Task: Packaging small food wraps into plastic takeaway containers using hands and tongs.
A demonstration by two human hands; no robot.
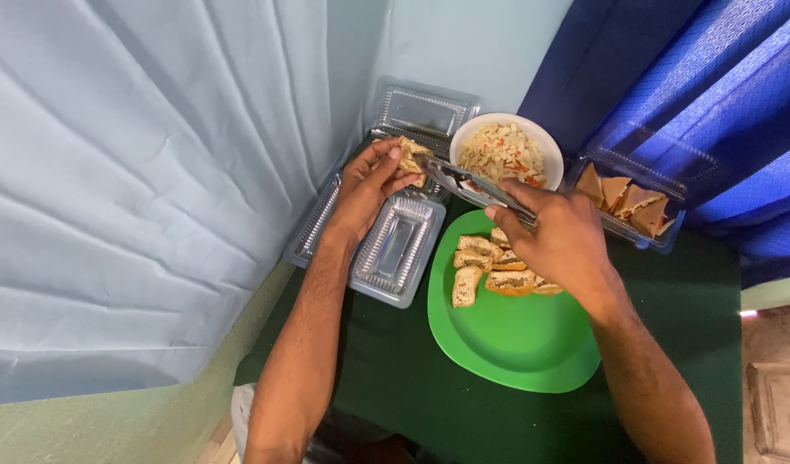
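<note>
While your left hand (367,185) pinches the sandwich piece (411,156) above the clear clamshell box (395,251), keep your right hand (556,238) clamped on the metal tongs (468,181), steadying their tips against it.

A green plate (515,335) is set on a dark green tablecloth (412,387), with sliced filled bread pieces (485,266) laid along its far edge. A white bowl (545,137) of shredded salad (502,155) is placed behind the plate. To the right, a clear plastic container (661,236) is filled with triangular fried pastries (631,202). A pale blue curtain (137,172) is hung on the left, a dark blue curtain (713,86) on the right.
</note>
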